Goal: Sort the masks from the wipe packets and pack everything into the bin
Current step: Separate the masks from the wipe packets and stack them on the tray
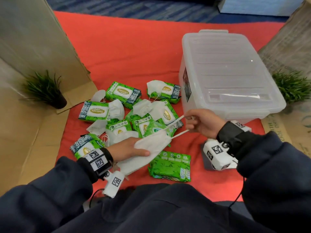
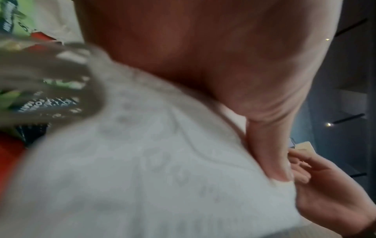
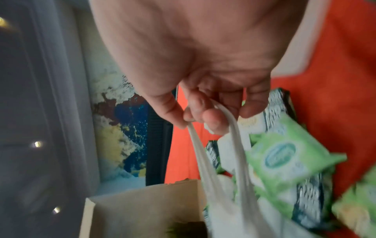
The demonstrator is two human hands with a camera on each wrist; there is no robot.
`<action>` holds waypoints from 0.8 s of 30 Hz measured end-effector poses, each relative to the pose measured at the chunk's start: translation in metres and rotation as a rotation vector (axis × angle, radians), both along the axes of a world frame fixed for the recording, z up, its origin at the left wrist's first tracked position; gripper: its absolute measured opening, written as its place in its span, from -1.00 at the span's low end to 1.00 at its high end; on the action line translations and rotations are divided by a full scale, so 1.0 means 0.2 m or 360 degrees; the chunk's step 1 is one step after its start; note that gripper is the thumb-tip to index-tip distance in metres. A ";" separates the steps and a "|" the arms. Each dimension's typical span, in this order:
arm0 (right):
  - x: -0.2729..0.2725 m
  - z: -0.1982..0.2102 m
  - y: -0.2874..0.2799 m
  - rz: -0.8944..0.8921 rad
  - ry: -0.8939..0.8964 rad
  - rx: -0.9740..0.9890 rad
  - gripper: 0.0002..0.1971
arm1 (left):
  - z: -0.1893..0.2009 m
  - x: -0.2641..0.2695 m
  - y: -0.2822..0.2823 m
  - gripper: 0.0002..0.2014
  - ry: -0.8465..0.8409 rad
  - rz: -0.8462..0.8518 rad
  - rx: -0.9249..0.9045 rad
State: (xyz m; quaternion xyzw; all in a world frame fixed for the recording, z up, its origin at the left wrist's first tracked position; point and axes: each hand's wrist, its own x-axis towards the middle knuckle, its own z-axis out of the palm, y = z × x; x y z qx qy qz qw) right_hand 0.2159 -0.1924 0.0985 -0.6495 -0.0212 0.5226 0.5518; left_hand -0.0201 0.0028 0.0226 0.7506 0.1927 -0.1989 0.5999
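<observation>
Both hands are on one white mask [image 1: 152, 145] in my head view: my left hand [image 1: 127, 149] holds its body at about 7 o'clock of the scene, thumb laid over the fabric, while my right hand [image 1: 202, 122] pinches the ear loop [image 1: 180, 117] and draws it taut toward 3 o'clock. Green wipe packets [image 1: 123, 93] and loose masks lie mixed in a heap on the red mat [image 1: 134, 47] at 10 to 12 o'clock of my hands. At 1 o'clock stands the clear bin [image 1: 225, 76], its lid [image 1: 223, 59] on.

From my left wrist, blurred, the mask fabric [image 2: 142, 169] fills the picture under my thumb [image 2: 268, 145].

From my right wrist, the fingertips [image 3: 211, 119] are closed on the loop's two strands [image 3: 223, 145], packets beneath.

My worries: pulling harder against my own left grip could snap the loop or tear it from the mask. The loop may also catch a packet corner and drag the heap. With the lid on, nothing can go in until one hand is free.
</observation>
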 end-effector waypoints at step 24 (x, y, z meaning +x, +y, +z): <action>-0.43 -0.03 0.39 -0.0140 -0.1581 0.0567 -0.75 | 0.20 0.14 0.13 -0.66 -0.0757 0.1122 -0.0187</action>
